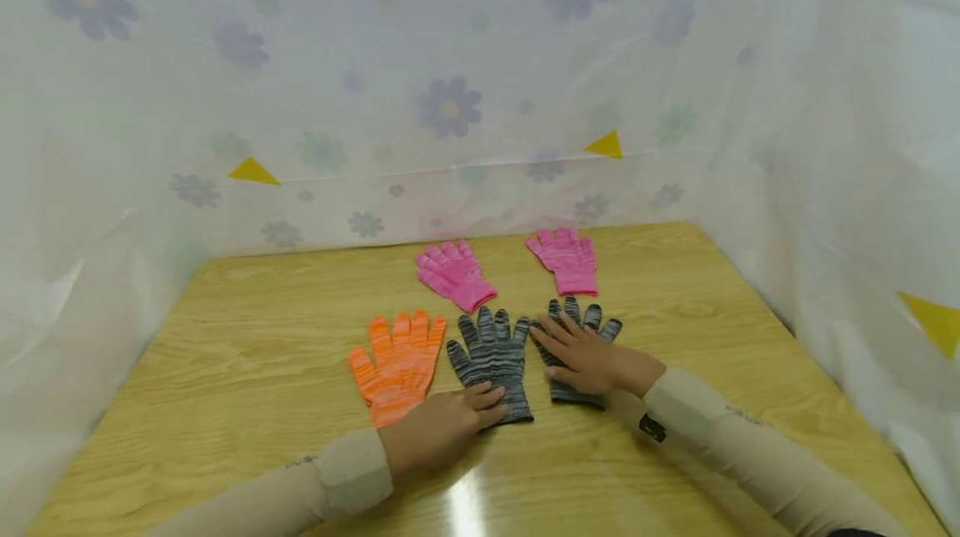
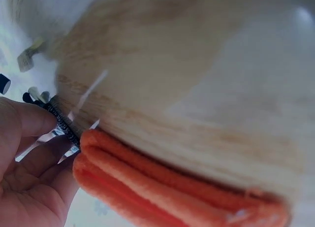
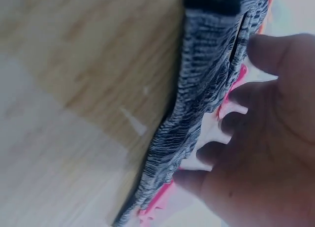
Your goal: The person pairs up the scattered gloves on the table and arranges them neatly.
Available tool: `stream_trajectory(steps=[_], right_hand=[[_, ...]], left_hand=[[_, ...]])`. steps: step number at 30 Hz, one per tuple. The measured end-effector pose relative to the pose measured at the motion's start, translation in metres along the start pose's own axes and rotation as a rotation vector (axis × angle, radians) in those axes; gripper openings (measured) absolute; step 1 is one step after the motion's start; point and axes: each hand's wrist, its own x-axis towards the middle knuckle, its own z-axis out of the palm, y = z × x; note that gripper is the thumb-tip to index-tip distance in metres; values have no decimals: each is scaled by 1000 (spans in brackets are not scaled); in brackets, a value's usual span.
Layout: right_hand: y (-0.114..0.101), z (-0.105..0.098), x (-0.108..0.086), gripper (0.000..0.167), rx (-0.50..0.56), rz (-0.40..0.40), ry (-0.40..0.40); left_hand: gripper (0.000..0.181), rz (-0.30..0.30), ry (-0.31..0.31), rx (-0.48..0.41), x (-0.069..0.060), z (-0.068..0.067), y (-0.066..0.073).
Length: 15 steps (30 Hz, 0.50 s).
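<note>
Two grey-and-black striped knit gloves lie flat side by side on the wooden table. My left hand (image 1: 442,430) rests its fingers on the cuff end of the left grey glove (image 1: 492,349). Across the right grey glove (image 1: 577,398) my right hand (image 1: 588,362) lies with fingers spread, hiding much of its palm. In the right wrist view the outstretched fingers of that hand touch the striped fabric (image 3: 192,84). An orange glove (image 1: 397,366) lies just left of the grey pair, its cuff partly behind my left hand; its folded edge (image 2: 172,187) looms large in the left wrist view.
Farther back lie two pink gloves, one (image 1: 453,273) at centre and another (image 1: 568,260) to its right. A white flowered curtain (image 1: 450,37) encloses the wooden table (image 1: 247,337) at the back and sides. Yellow triangles (image 1: 255,172) mark the curtain.
</note>
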Motion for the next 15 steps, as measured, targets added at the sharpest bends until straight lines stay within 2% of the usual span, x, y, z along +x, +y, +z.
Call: stream_trajectory(steps=[2, 8, 11, 15], right_hand=[[0, -1, 2, 68, 7, 15, -5], [-1, -6, 7, 75, 9, 83, -127], [-1, -9, 7, 76, 24, 79, -124], [-1, -14, -2, 80, 19, 101, -73]], left_hand=[[44, -5, -2, -4, 0, 0, 0], [44, 8, -3, 0, -1, 0, 1], [44, 6, 1, 12, -1, 1, 1], [43, 10, 15, 27, 0, 0, 0]])
